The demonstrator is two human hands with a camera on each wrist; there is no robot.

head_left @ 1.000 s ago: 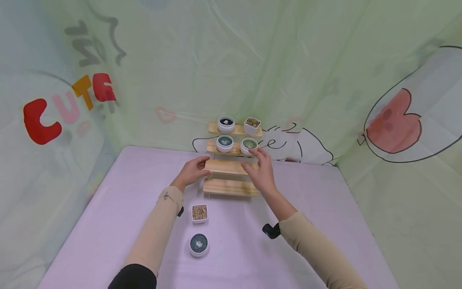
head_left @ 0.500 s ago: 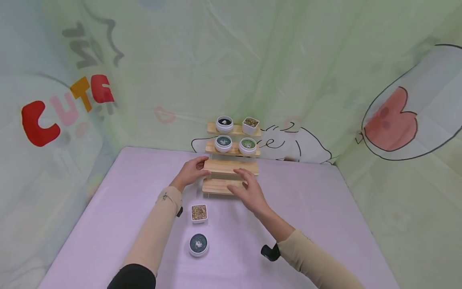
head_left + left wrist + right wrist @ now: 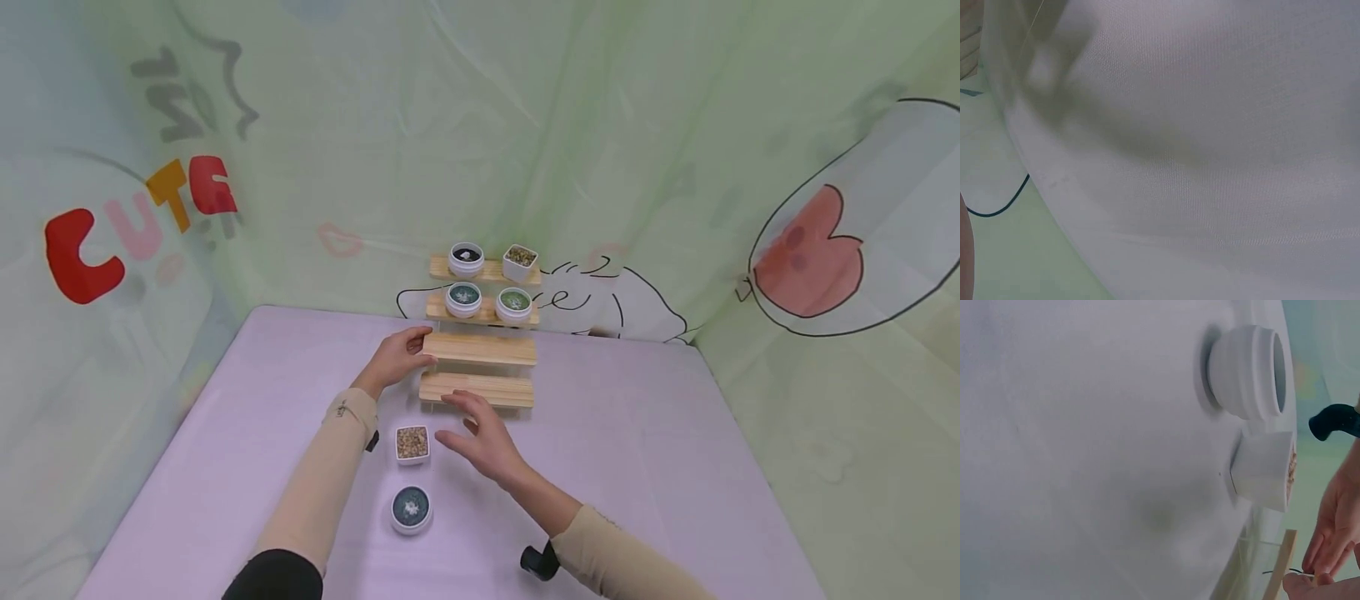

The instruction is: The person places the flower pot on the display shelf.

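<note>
A stepped wooden display stand (image 3: 480,390) stands at the back of the table. My left hand (image 3: 396,358) holds the left end of its second plank from the front, fingers behind and thumb in front. Nearer me, my right hand (image 3: 483,440) reaches in from the right with fingers spread and nothing in them. To its left sits a square white pot (image 3: 412,444) filled with tan gravel, its side (image 3: 1263,472) showing in the right wrist view. In front of that is a round white pot (image 3: 411,510) with a dark blue-green top and white specks.
On the stand's upper planks are a round pot with a black top (image 3: 467,260), a square gravel pot (image 3: 520,262), a blue-topped pot (image 3: 463,299) and a green-topped pot (image 3: 513,305). A printed green curtain (image 3: 375,167) hangs behind the lilac tablecloth (image 3: 637,458).
My right hand has left the green-topped pot on the stand and come down and leftward toward the square gravel pot. The left hand stays at the stand.
</note>
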